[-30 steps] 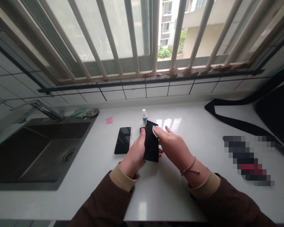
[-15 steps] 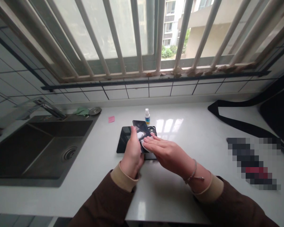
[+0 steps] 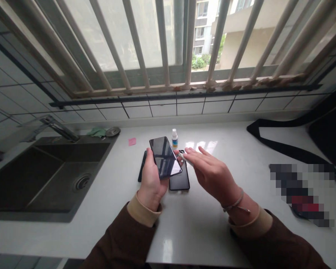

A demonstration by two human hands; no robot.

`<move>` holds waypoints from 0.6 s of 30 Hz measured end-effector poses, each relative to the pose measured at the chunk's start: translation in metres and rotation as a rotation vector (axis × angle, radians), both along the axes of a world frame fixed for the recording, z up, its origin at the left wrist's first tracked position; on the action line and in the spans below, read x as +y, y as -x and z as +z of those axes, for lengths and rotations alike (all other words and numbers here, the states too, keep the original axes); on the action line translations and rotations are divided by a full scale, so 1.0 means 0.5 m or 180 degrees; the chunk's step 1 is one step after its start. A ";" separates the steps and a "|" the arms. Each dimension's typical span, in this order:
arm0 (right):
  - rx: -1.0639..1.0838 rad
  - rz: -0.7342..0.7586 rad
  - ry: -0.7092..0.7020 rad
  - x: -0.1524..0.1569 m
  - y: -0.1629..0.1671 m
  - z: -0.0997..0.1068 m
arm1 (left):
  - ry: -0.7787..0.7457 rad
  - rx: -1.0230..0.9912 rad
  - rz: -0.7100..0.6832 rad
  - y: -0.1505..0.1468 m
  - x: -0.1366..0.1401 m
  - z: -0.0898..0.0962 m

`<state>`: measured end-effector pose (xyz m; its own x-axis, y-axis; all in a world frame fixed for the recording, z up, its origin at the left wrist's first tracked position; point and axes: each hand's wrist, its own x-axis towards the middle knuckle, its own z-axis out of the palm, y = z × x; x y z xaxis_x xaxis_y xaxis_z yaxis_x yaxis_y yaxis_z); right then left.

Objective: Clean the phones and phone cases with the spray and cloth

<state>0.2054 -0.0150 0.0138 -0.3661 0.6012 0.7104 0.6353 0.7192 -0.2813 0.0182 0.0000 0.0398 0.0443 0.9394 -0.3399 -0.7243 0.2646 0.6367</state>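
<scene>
At far left, the sink (image 3: pixel 30 216) is cut off by the edge of view; a green cloth (image 3: pixel 97 132) lies behind it. On the bench (image 3: pixel 207 239) is a pink slip (image 3: pixel 132 141), then a dark phone (image 3: pixel 141 170), mostly hidden behind the left hand (image 3: pixel 152 179). That hand's fingers are curled around a tilted black phone (image 3: pixel 165 158), held above the bench, its screen mirroring window bars. Just behind stands a white-capped bottle (image 3: pixel 174 139), its label too small to read. Below, a dark phone-shaped object (image 3: pixel 180 182) is partly covered. The right hand (image 3: pixel 212 170) keeps its fingers nearly straight, closed over a white pad (image 3: pixel 187 159) whose edge alone shows; its thumb is hidden. Farther right, a pixelated item (image 3: pixel 301 194) cannot be identified, and a black bag (image 3: pixel 332 127) runs out of view.
</scene>
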 end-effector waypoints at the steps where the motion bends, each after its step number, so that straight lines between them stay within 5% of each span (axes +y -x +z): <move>1: 0.0195 -0.0253 0.0005 -0.002 0.000 0.001 | 0.0015 -0.0009 -0.0098 0.001 -0.002 0.001; 4: 0.0554 -0.0621 -0.0027 -0.005 0.001 0.002 | 0.0029 0.0012 -0.0355 -0.002 -0.008 -0.001; 13: -0.0475 0.0958 0.0148 -0.011 0.038 -0.023 | 0.0013 0.0042 -0.0222 -0.018 -0.003 -0.033; 18: -0.0586 0.0886 0.0227 -0.008 0.032 -0.026 | 0.0037 0.0057 -0.0252 -0.015 0.001 -0.034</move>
<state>0.1893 -0.0189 0.0008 -0.6414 0.5059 0.5768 0.4620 0.8549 -0.2360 0.0255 0.0005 0.0229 0.1121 0.9292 -0.3522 -0.6893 0.3280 0.6460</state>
